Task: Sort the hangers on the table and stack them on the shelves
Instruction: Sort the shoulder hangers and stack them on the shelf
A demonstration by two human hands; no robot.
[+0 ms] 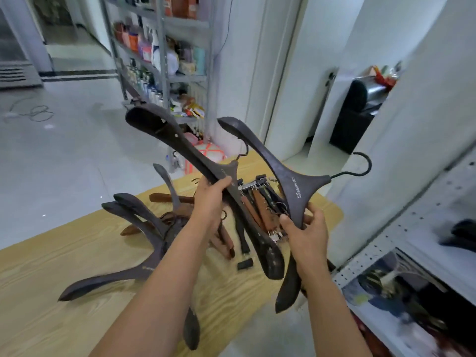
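My left hand (210, 199) grips a dark wide-shouldered hanger (164, 130) near its neck and holds it up over the table. My right hand (306, 235) grips a second dark hanger (296, 181) by its lower arm, with the metal hook pointing right. Both hangers are lifted above the wooden table (51, 274). More dark hangers (139, 222) lie piled on the table at the left. Brown clip hangers (260, 210) lie in a bunch under my hands. White perforated shelves (401, 235) stand at the right.
A small black piece (244, 264) lies loose on the table. A dark object (461, 235) rests on the right shelf. A metal rack (164, 60) full of bottles stands behind the table. A cable (33, 113) lies on the floor at the left.
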